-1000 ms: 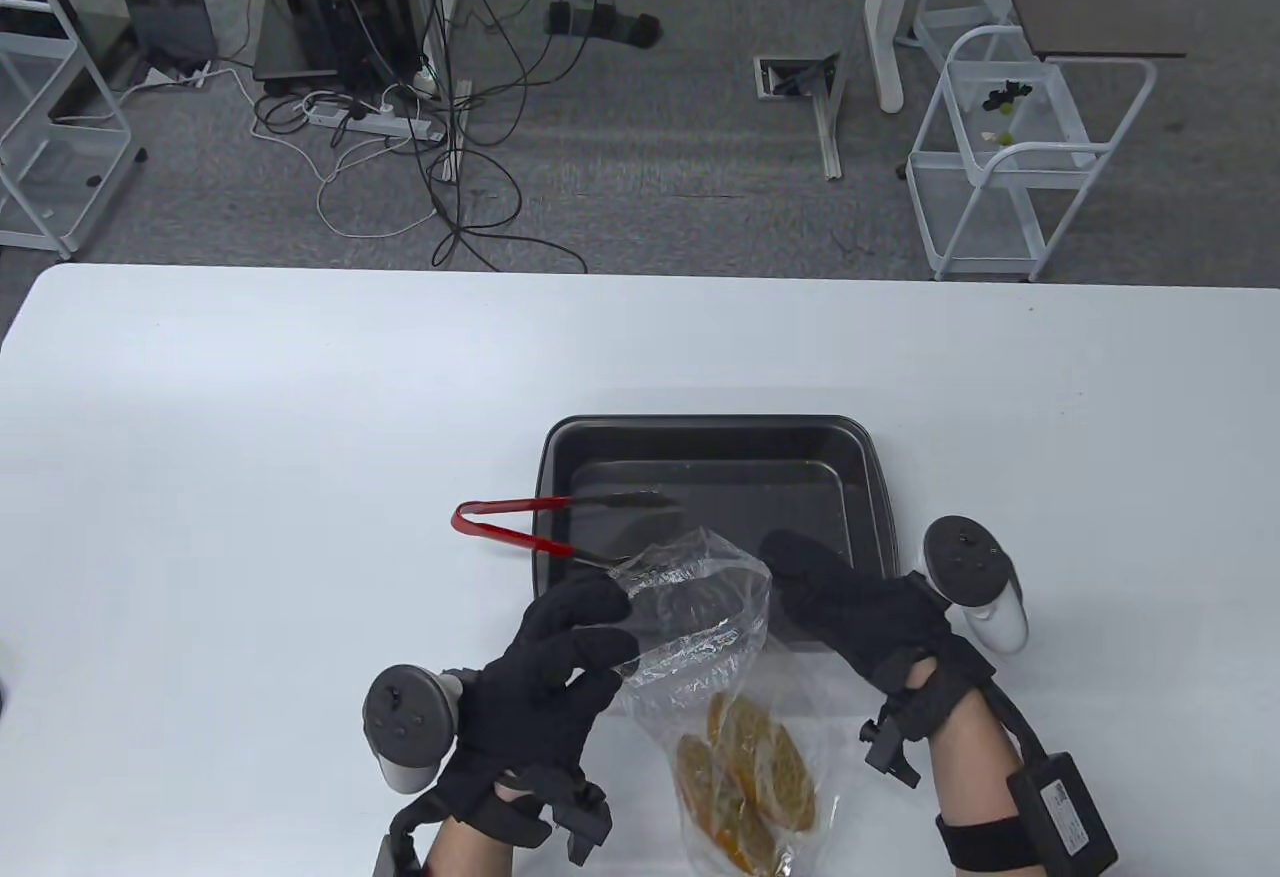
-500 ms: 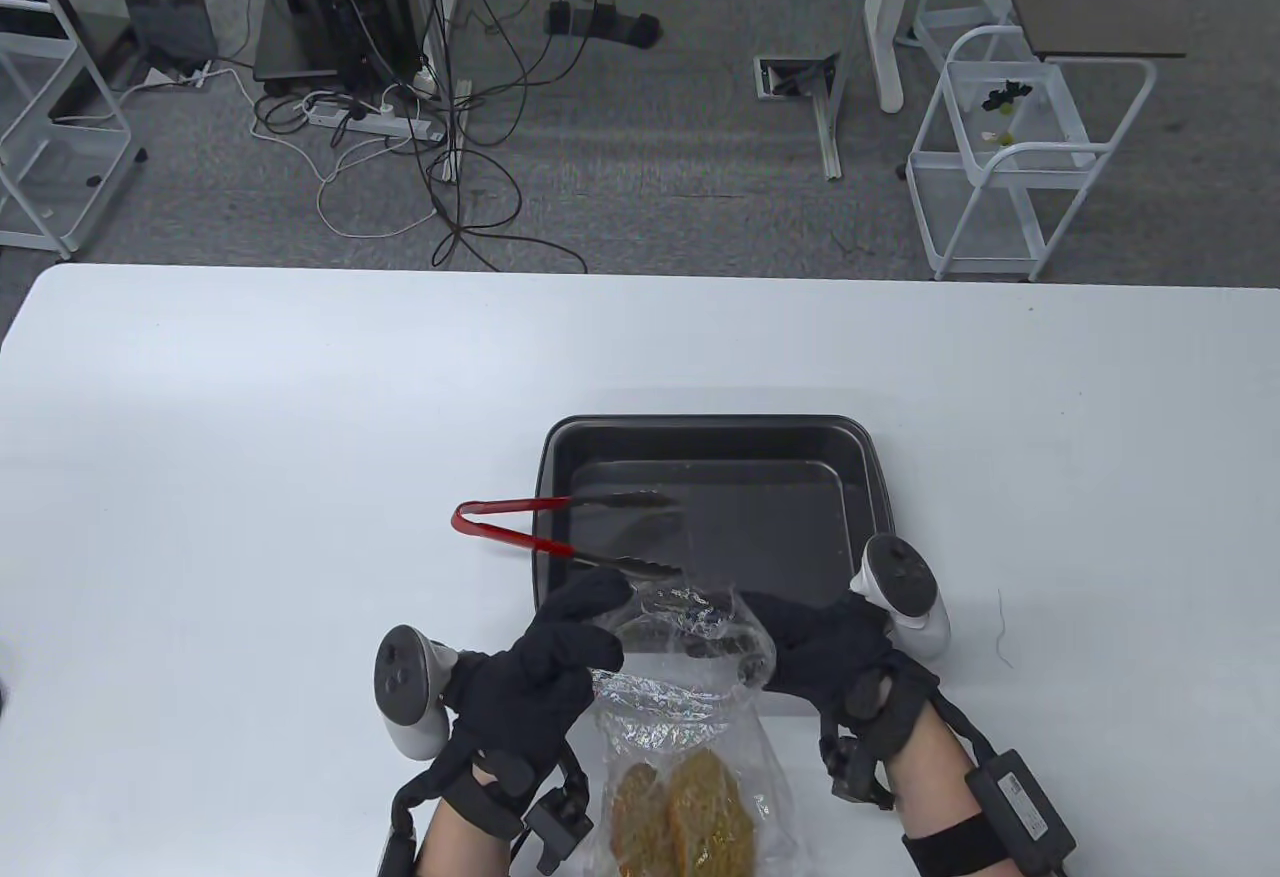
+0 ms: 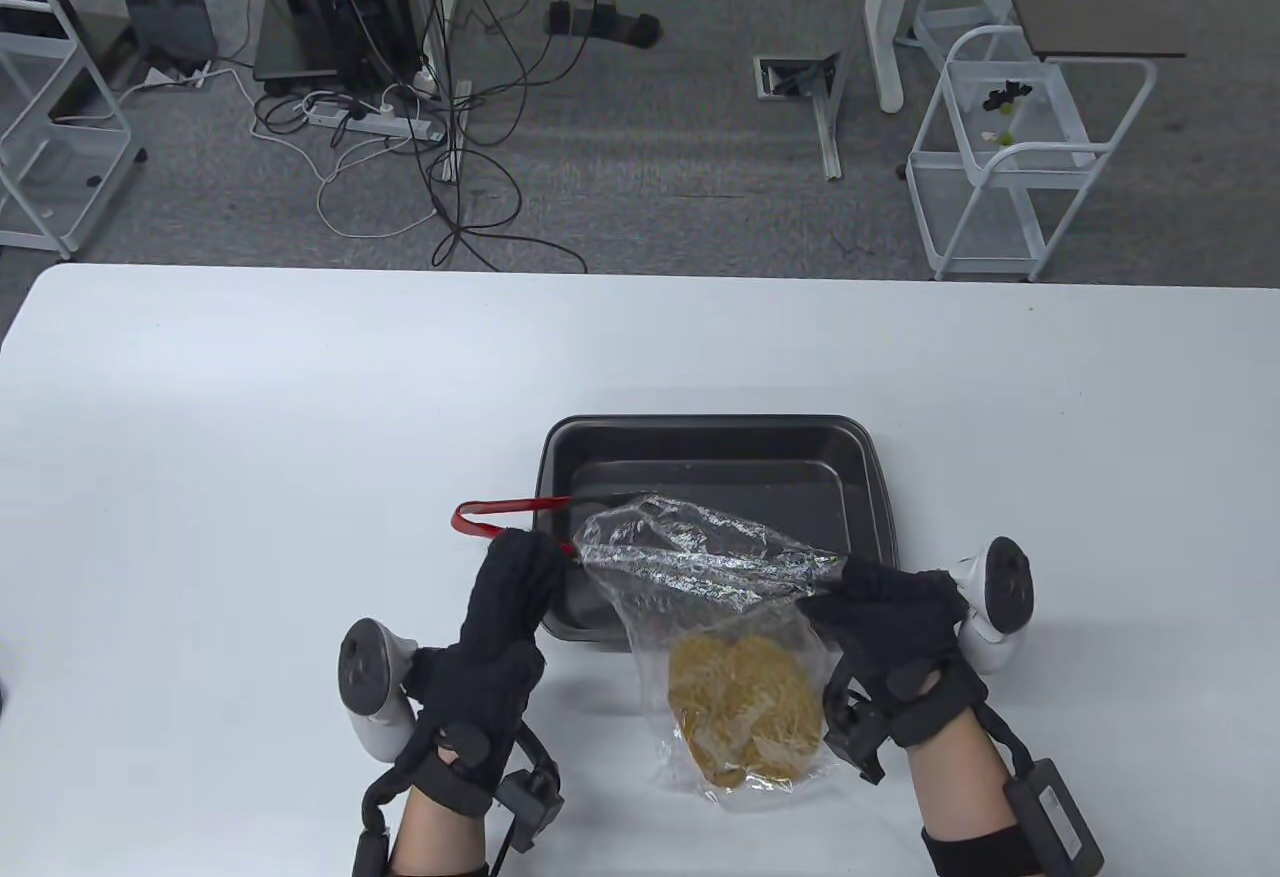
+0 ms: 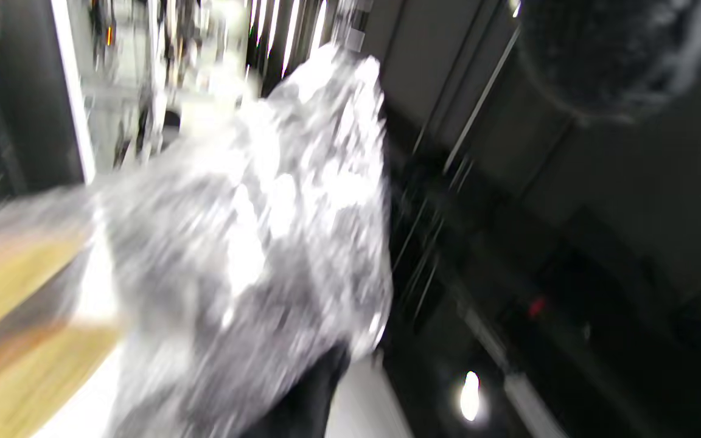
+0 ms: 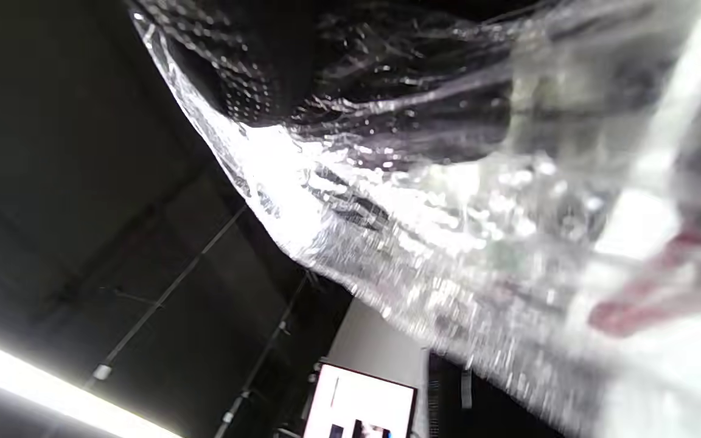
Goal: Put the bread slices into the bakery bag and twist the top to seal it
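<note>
Two hands on bag, top stretched flat above tray front rim so neck can gather for twist. Your left hand pinches left corner; grip clamped on film. Your right hand pinches right corner, likewise clamped. Bread inside bag, hanging near tray front edge, weight keeping bag taut. Tongs rest across tray's left rim.
</note>
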